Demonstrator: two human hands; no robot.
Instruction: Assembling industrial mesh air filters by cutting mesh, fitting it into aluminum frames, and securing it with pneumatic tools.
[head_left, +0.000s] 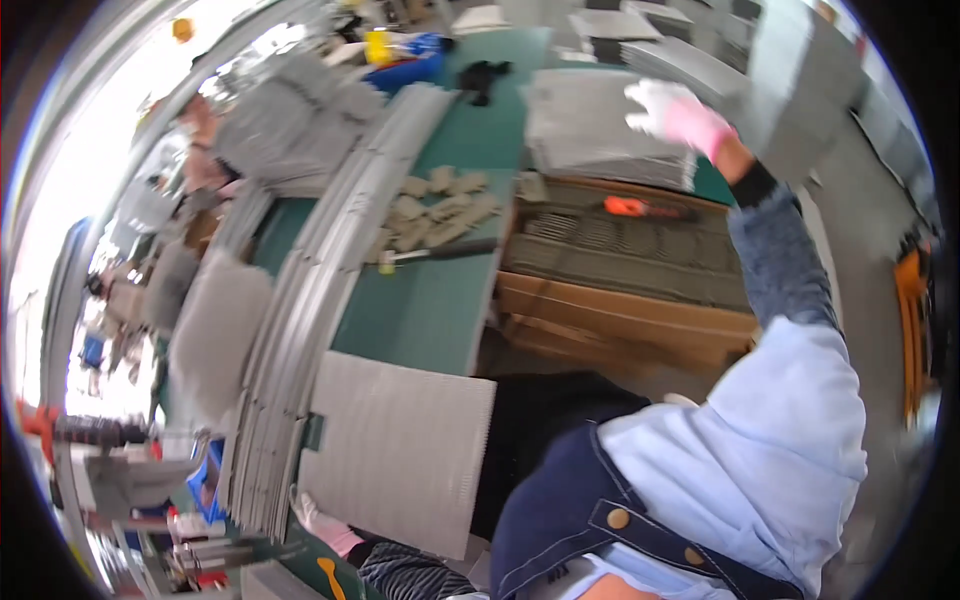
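Note:
My right hand (pixel 680 118), in a white and pink glove, reaches out over a stack of grey sheets (pixel 600 125) at the far right. Its fingers are apart and hold nothing; whether they touch the top sheet I cannot tell. Close to my body, a ribbed light-grey panel (pixel 395 440) with a notch in its left edge lies over the green table (pixel 410 325). At the panel's near left corner is my left hand (pixel 328 525), gloved the same way, with its fingers closed at the edge. Part of that hand is hidden by the panel.
Long metal rails (pixel 330 250) run along the table's left side. Beige blocks (pixel 440 210) and a dark-handled tool (pixel 440 252) lie beside them. An open cardboard box (pixel 620 300) holds dark ribbed parts and an orange-handled tool (pixel 628 206). A yellow tool (pixel 330 577) lies near my left forearm.

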